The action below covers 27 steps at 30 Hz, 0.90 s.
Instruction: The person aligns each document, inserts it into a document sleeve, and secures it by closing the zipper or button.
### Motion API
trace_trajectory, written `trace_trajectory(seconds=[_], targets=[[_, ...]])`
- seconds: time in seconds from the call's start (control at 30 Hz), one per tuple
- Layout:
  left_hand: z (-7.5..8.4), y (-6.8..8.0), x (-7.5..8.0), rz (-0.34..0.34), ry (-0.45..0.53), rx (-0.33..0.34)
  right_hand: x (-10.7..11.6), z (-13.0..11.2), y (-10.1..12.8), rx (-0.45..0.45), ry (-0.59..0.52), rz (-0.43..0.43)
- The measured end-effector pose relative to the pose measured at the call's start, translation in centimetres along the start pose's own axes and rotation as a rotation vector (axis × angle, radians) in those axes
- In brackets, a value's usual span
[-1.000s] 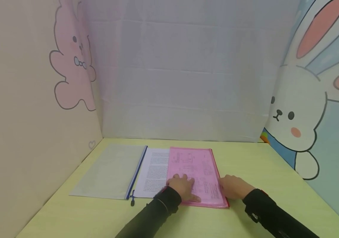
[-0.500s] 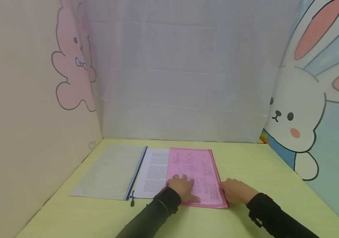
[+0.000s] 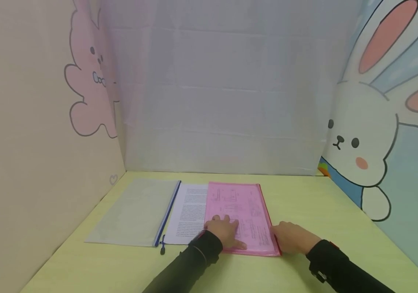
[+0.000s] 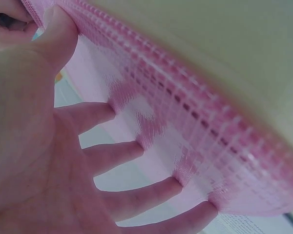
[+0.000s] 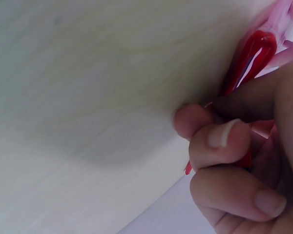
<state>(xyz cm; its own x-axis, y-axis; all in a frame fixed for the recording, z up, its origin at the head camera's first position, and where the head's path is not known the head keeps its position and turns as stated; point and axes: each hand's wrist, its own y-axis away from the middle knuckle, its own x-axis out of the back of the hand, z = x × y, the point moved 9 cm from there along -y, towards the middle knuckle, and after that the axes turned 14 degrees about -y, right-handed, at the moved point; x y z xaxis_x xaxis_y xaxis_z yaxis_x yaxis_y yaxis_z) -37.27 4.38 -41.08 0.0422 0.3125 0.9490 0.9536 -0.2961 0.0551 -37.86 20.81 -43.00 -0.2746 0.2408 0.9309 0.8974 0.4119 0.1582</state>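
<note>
A pink mesh zip document bag lies flat on the table, printed sheets showing through it. Spread fingers of my left hand press on its near half; in the left wrist view, the fingertips of that hand dent the mesh. My right hand is at the bag's red zip edge, near the close right corner. Seen from the right wrist, its fingers are curled and pinch at the red strip. The zip slider is hidden behind them.
Left of the pink bag, a printed white sheet lies partly beneath it. Farther left is a pale zip bag with a blue zip strip and a dark pull tag. Cartoon-printed walls enclose the yellow table.
My right hand has slid slightly toward the near corner along the red zip edge. My left hand stays pressed on the pink bag. The head view has shifted a little.
</note>
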Motion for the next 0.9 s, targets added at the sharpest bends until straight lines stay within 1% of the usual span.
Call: trace_trajectory(seconds=[0.17, 0.23, 0.4, 0.6, 0.9], targets=[[-0.03, 0.05, 0.26, 0.009, -0.005, 0.000, -0.09, -0.07, 0.29, -0.020, 0.001, -0.020], [-0.06, 0.03, 0.21, 0.008, -0.007, 0.003, -0.20, -0.02, 0.37, -0.034, -0.015, -0.032], [-0.03, -0.25, -0.10, 0.010, -0.008, 0.004, -0.46, 0.13, 0.48, -0.049, -0.014, -0.049], [0.05, -0.43, -0.11, 0.002, -0.014, 0.009, -0.44, 0.17, 0.51, -0.051, -0.018, -0.051], [0.25, -0.20, 0.14, -0.001, -0.017, 0.007, -0.54, 0.28, 0.94, -0.038, -0.024, -0.050]])
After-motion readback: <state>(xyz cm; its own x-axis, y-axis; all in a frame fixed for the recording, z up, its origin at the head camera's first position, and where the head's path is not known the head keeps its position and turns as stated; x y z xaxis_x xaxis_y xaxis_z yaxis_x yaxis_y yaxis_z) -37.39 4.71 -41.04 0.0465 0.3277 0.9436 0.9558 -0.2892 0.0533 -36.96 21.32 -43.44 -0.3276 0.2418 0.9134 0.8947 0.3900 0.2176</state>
